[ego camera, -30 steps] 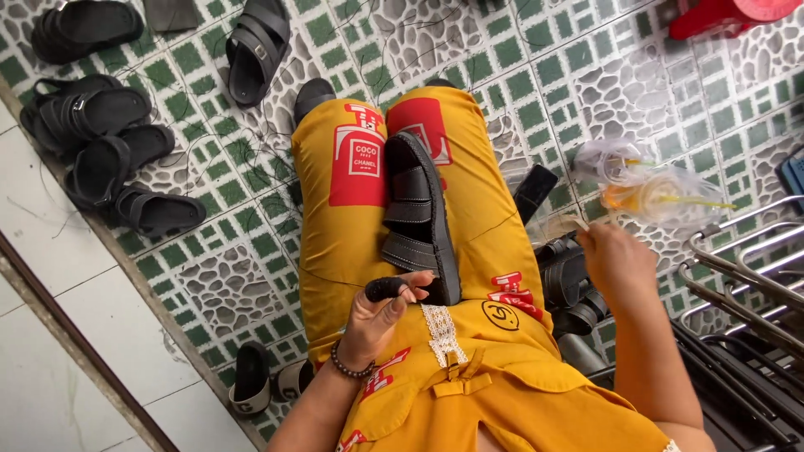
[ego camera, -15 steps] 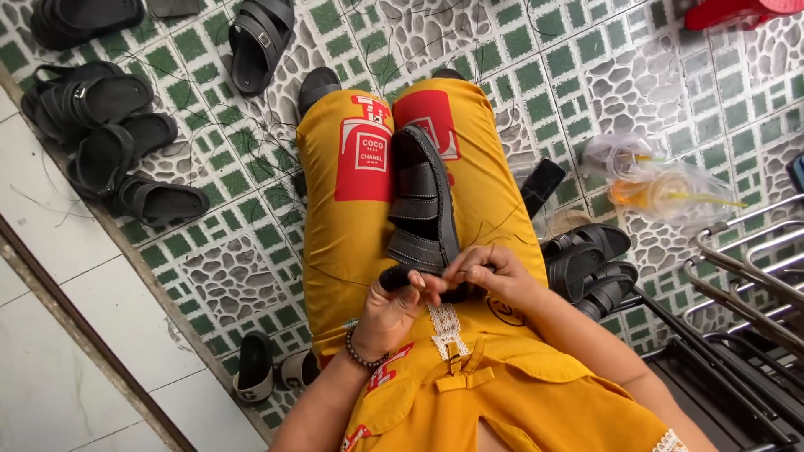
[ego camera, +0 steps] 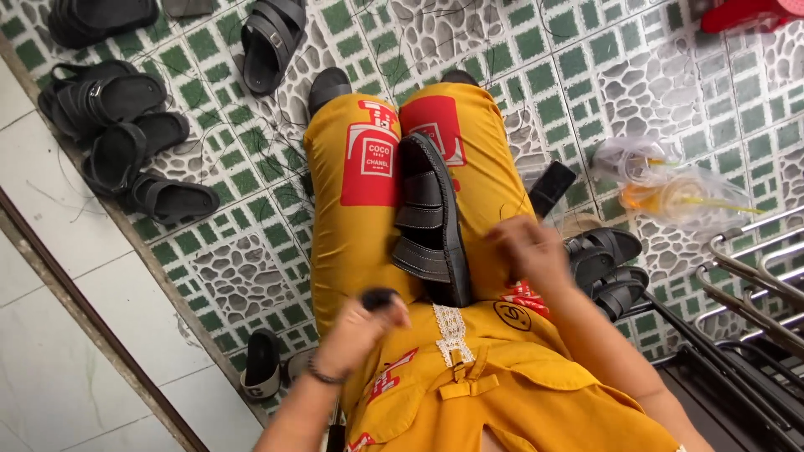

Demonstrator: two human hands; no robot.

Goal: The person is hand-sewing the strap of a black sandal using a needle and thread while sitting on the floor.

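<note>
A black sandal (ego camera: 431,222) with two wide straps lies on my lap, across yellow trousers with red prints. My left hand (ego camera: 362,332) hovers near my left thigh, fingers closed around a small black piece (ego camera: 378,297). My right hand (ego camera: 528,251) is blurred, just right of the sandal above my right thigh; its fingers look bent and whether it holds anything cannot be made out.
Several black sandals (ego camera: 126,142) lie on the green and pebble-patterned tiles at upper left, more sandals (ego camera: 607,264) at my right. A plastic bag with a cup of orange drink (ego camera: 670,188) sits at right. Metal rack bars (ego camera: 754,285) fill the lower right. A black phone (ego camera: 551,188) lies by my knee.
My hands were together at the sandal's near end; now they have parted. The left hand has drawn back with the small black piece, the right has moved to the right.
</note>
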